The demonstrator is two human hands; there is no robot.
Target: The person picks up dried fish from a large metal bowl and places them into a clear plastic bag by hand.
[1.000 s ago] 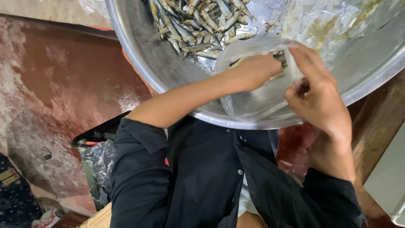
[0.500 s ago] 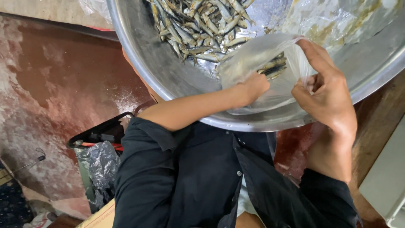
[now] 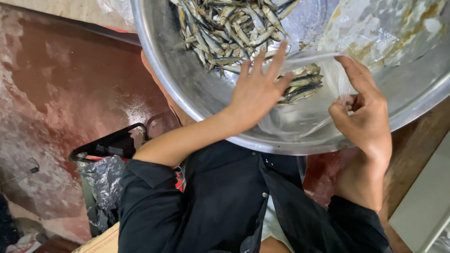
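Fingers (image 3: 276, 58) of the left hand (image 3: 257, 91) are spread wide, holding nothing, resting against the clear plastic bag (image 3: 300, 110) inside the steel basin (image 3: 173, 79). The right hand (image 3: 363, 112) pinches the bag's mouth shut between thumb and fingers. The bag, holding a few small fish (image 3: 302, 83), looks thin, limp and slippery (probably wet); its rim is the surest hold. The loose fish heap (image 3: 225, 33) lies just beside; a black-lined bin (image 3: 101, 173) stands below on the floor.

One steel basin (image 3: 178, 89), one plastic bag (image 3: 300, 117), two hands.
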